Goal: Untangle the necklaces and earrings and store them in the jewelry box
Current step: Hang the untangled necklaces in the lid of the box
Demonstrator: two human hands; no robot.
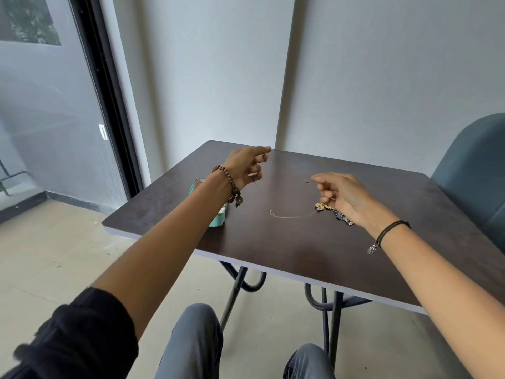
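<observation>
While left hand [246, 165], right hand [341, 195] pinch thin chain [306, 181]; dark table [300, 242] by grey wall [382, 77]

Plain office-like room, dark table [300, 255], teal padded chair [472, 165], glass door [49, 105]

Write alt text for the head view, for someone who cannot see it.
The left hand and right hand pinch a barely visible fine chain above a dark table. A gold chain and jewellery tangle lie by the right hand; a teal jewelry box sits under the left forearm.
</observation>
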